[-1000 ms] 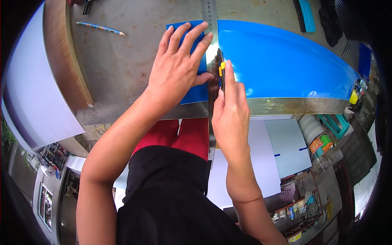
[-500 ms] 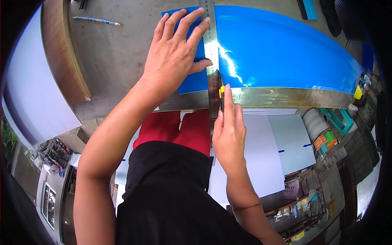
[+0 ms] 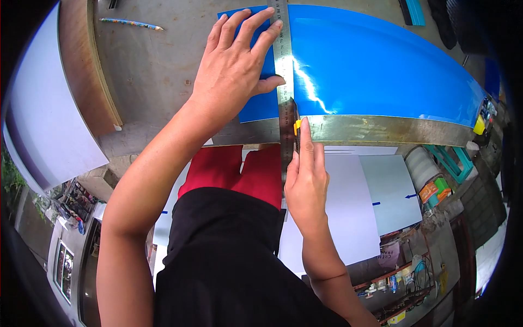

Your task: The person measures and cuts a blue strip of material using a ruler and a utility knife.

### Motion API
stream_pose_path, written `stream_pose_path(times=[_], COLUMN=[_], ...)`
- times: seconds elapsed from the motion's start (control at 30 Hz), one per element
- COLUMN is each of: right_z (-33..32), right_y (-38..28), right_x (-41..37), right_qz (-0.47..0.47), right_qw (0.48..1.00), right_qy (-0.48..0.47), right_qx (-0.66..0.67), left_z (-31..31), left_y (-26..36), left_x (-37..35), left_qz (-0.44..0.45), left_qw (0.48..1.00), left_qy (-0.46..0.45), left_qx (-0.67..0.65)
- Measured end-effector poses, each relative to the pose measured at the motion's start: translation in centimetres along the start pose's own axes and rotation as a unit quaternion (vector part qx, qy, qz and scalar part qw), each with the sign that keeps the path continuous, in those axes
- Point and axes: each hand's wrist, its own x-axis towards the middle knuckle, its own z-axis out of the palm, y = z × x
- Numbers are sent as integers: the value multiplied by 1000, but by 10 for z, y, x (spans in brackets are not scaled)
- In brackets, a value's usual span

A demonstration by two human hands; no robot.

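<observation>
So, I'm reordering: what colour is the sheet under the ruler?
The sheet is blue; head view.

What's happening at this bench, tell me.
A person presses a steel ruler down across a glossy blue sheet with the left hand. The right hand holds a yellow and black utility knife, its blade alongside the ruler near the sheet's close edge. A patterned pencil lies on the metal table.
</observation>
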Motion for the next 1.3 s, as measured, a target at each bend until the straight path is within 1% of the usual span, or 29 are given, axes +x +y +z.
stream_pose_path(times=[0.1,0.2,0.27,0.7,0.8,0.87,0.9,0.97,1.03,1.07,1.13,1.17,1.2,1.23,1.3], right_z=[0,-1,1,5,4,11,13,20,25,29,34,38,42,46,61], right_y=[1,2,3,7,10,24,28,58,76,79,84,86,90,94,112], right_x=[-1,-1,-2,-3,-5,-12,-19,-42,-64,-71,-82,-86,-88,-90,-97], right_qz=[-3,-1,-14,-20,-6,-35,7,62,128,120,172,163,185,203,180], right_qw=[1000,1000,1000,999,1000,994,990,993,990,991,962,963,953,944,947], right_qy=[2,-23,7,19,8,96,116,91,40,47,11,19,13,6,36], right_qx=[-3,-5,-6,-15,9,47,83,34,34,37,212,215,238,261,264], left_z=[0,-1,0,1,0,-5,-8,-11,-13,-14,-15,-18,-19,-21,-27], left_y=[0,1,0,-1,-1,-1,-1,0,0,1,2,1,1,2,4], left_x=[0,0,0,0,0,1,2,2,3,4,4,4,4,4,4], left_qz=[-2,-3,-3,-2,-2,4,8,10,12,15,12,14,19,16,13], left_qw=[1000,1000,1000,1000,1000,1000,1000,1000,999,999,999,999,999,998,998], left_qy=[0,-3,-1,1,0,0,-2,2,0,9,-3,1,13,5,2], left_qx=[3,2,2,3,-5,-11,-19,-26,-39,-32,-44,-53,-48,-54,-59])
